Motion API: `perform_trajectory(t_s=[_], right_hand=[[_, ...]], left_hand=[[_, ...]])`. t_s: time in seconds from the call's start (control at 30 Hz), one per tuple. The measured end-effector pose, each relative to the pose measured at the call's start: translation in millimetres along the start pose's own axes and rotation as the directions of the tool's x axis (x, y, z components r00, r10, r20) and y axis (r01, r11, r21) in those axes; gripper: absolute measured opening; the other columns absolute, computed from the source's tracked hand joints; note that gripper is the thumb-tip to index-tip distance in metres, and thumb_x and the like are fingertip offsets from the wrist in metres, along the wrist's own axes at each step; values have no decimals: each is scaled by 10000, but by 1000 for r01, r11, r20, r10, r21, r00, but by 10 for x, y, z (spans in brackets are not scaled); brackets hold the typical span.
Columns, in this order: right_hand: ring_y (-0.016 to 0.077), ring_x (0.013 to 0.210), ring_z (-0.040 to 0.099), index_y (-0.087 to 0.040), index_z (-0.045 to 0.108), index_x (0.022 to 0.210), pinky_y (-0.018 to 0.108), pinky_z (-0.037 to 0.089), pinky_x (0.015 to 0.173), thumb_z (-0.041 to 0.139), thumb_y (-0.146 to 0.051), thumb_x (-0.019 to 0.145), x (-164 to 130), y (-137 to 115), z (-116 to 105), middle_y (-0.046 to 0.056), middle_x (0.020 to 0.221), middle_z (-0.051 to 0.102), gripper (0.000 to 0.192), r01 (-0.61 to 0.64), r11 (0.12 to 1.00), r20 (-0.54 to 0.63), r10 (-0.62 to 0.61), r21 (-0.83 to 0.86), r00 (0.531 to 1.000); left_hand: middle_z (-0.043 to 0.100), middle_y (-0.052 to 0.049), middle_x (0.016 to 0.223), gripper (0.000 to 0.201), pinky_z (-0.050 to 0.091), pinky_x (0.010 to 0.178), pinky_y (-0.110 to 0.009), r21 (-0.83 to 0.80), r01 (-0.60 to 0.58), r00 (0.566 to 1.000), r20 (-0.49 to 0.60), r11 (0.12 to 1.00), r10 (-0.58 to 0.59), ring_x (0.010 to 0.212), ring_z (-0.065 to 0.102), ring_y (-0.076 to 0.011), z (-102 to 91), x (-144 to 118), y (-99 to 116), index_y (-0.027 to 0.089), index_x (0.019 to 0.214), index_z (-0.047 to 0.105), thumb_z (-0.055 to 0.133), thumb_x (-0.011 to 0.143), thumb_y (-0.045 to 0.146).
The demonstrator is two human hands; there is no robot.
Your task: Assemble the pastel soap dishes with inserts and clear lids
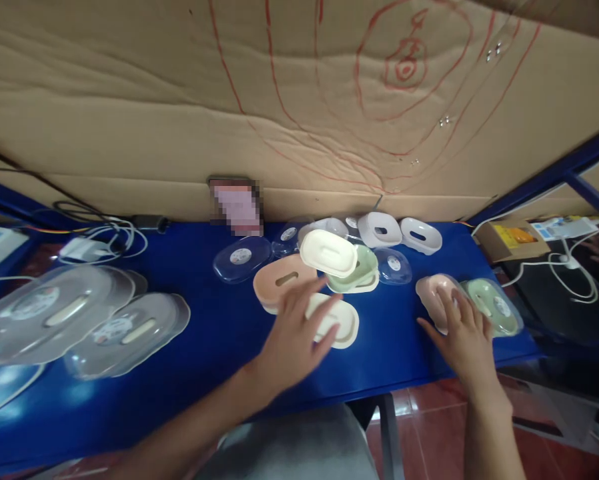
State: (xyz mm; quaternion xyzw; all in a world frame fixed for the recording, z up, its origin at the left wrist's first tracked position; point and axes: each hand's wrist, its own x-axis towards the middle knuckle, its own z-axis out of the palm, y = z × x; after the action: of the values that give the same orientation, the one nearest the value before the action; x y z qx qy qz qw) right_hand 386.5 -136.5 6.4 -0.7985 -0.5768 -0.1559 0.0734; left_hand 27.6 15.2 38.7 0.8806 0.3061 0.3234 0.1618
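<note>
The left hand (299,333) is spread flat, fingers open, over a cream soap dish (342,322) mid-table; nothing is gripped. The right hand (462,333) is laid open on a pink soap dish (432,293) near the blue table (219,333) edge.

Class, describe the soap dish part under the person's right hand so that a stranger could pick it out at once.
Start at the blue table and go to its right end, near the front edge. There the right hand rests on a pale pink soap dish part. A green one with a clear lid lies beside it on the right; only the pink one is under the fingers.
</note>
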Motion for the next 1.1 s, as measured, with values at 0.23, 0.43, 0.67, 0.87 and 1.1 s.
perform_trajectory(t_s=[0.23,0.43,0.67,0.87,1.1], right_hand=[[412,1303,629,-330,591,1523,632,566,1029,732,-534,952,-399,-256,-124,157,1477,565,622,-142,900,-85,192,412,978],[443,1403,584,-372,486,1612,649,584,1036,662,-518,993,-601,-1093,-508,156,1543,547,660,48,710,-84,16,703,996],[318,1311,672,-368,584,1534,490,612,1058,616,-395,1053,562,-1679,-483,109,1425,658,482,336,367,-191,-377,867,906],[249,1331,656,-309,653,1411,459,544,1152,597,-320,1078,1166,-2176,-450,87,1384,701,338,366,143,-241,-530,919,813],[259,1165,747,-258,716,1271,448,606,1034,563,-463,1080,1662,-2079,-117,100,1265,782,319,244,450,-255,-38,859,966]], left_hand=[[666,-112,1454,474,583,1130,-477,-688,397,904,408,608,-128,1324,678,-282,209,-532,596,328,1466,597,697,1005,287],[345,-180,1746,1264,488,1188,-657,-841,533,826,541,-95,-156,1574,442,-420,444,-424,639,443,1720,97,913,778,656],[511,-188,1652,1139,521,1170,-594,-939,335,768,321,-79,-554,1514,521,-415,232,-237,376,304,1687,298,905,784,639],[636,-137,1550,859,474,1225,-554,-936,247,631,351,-250,-692,1487,560,-381,90,-90,131,241,1556,514,846,844,588],[648,-133,1537,961,410,1277,-531,-962,156,642,271,-224,-717,1516,533,-366,-102,118,77,265,1594,462,948,791,471]])
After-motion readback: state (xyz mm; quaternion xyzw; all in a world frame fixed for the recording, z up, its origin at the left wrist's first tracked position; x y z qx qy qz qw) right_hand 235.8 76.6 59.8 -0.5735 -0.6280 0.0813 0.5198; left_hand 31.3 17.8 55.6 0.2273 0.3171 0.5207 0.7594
